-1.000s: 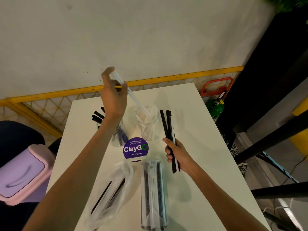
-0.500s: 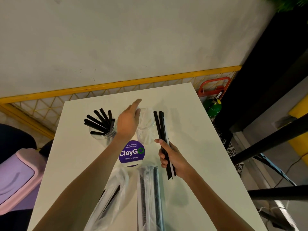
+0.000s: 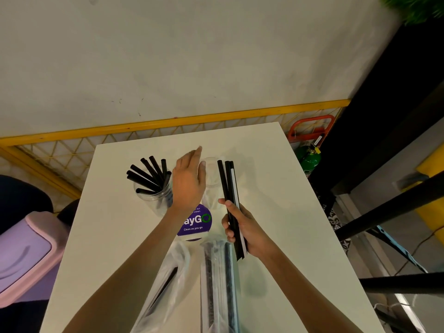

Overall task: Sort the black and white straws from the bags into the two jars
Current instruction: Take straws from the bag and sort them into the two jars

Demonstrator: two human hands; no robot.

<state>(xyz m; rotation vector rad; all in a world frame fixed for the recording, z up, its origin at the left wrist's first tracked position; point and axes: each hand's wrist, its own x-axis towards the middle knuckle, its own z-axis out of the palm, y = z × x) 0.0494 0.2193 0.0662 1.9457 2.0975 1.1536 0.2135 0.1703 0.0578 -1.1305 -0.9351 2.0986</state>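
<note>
Left hand is apart, fingers straight and flat, holding nothing. It hovers over the gap between the two jars, fingertips pointing away from the person. Right hand is clamped on a bundle of straws, fingers wrapped round the lower half. The bundle is mostly black with one white straw on its right side, and it stands nearly upright, tilted a bit left, above the worktop.

Left jar is clear and stands on the worktop left of the left hand. Black straws fan out of its mouth toward the upper left. Right jar is clear too, between the left hand and the held bundle, partly hidden by the hand. Cannot tell what is inside it.

A round purple sticker reading "Clean as you go" lies on the worktop between the two wrists. Two clear plastic bags lie near the person's edge: left bag, crumpled, with at least one black straw visible inside, and right bag, long and straight, with black and pale straws packed in. The right bag's top end is just beside the right hand's knuckles.

A pink and purple bin sits left of the worktop. A green cylinder stands past the far right corner.
</note>
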